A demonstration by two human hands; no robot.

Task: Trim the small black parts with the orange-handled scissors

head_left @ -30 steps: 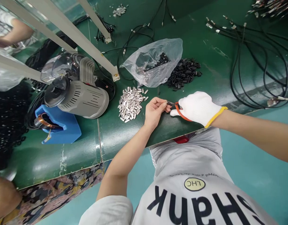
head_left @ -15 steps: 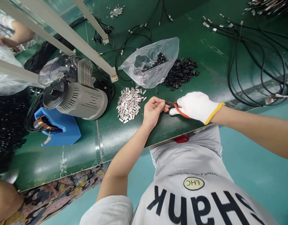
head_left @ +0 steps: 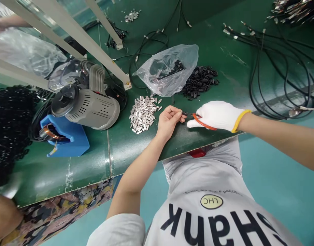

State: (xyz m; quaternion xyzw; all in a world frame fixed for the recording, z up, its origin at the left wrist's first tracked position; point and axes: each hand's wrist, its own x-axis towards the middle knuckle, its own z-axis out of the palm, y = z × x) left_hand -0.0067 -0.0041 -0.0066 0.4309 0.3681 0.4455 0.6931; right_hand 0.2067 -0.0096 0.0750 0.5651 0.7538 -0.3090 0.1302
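My bare left hand (head_left: pixel 168 122) pinches a small black part (head_left: pixel 184 113), held just above the table near its front edge. In a white glove with a yellow cuff, my right hand (head_left: pixel 215 114) is closed around pliers with orange-red handles (head_left: pixel 205 123). Their thin dark tips point left at the black part; whether they touch it is too small to tell. Left of my left hand lies a pile of small silver metal connectors (head_left: pixel 143 114). Beyond my hands is a heap of small black plastic pieces (head_left: pixel 201 81), beside a clear plastic bag (head_left: pixel 167 70) with more of them inside.
A grey machine (head_left: pixel 91 108) and a blue tape dispenser (head_left: pixel 70 138) stand at left, by a white metal post (head_left: pixel 95 51). Black cables (head_left: pixel 259 75) lie coiled at right. Another person's arm (head_left: pixel 13 22) shows at upper left, and a dark-haired head (head_left: pixel 11 126) below.
The pliers and my right hand have drawn slightly right, away from my left hand. The camera view has shifted a little. At left, the other person's head and arm have moved.
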